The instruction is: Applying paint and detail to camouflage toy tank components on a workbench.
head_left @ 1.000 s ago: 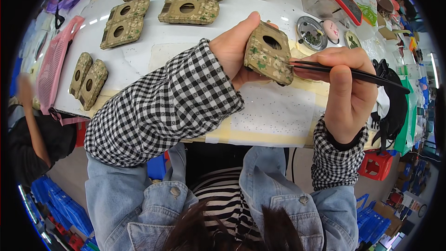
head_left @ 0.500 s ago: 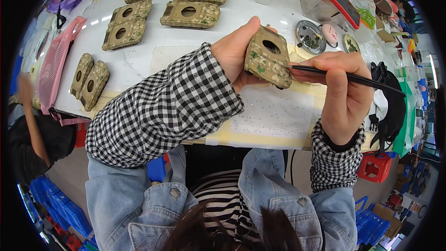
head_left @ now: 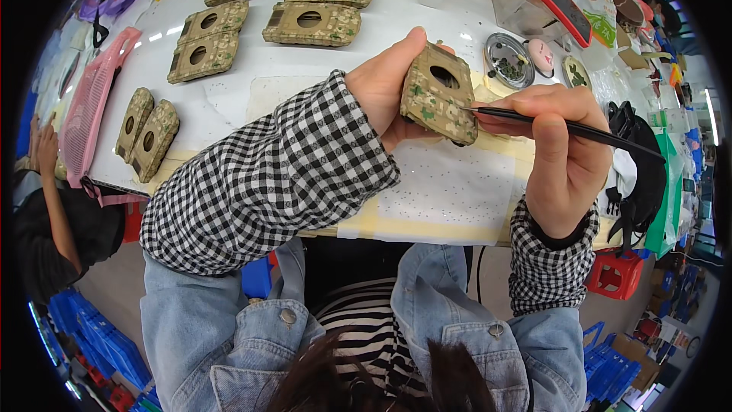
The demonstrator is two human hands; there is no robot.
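My left hand (head_left: 381, 84) holds a camouflage-patterned model tank hull (head_left: 431, 107) above the table, tilted, with its round opening facing up. Pinched in my right hand (head_left: 568, 160) is a pair of black tweezers (head_left: 587, 130). The fine tips meet the hull's right side near its lower end. Whether a tiny part sits between the tips is too small to tell. Just beyond my right hand stands a round clear dish (head_left: 489, 46) with small dark green pieces in it. Several similar hulls (head_left: 313, 23) lie in rows at the far left of the table.
Under my hands lies a white sheet (head_left: 450, 191) dotted with tiny specks. A pink mesh basket (head_left: 95, 107) stands at the left edge, near another person's arm (head_left: 57, 214). A pink round object (head_left: 541, 56), a red-rimmed clear box (head_left: 549, 0) and a black bag (head_left: 640, 175) are at right.
My hands, the hull and the tweezers stay almost still. At the far left, the other person's hand has shifted beside the pink basket.
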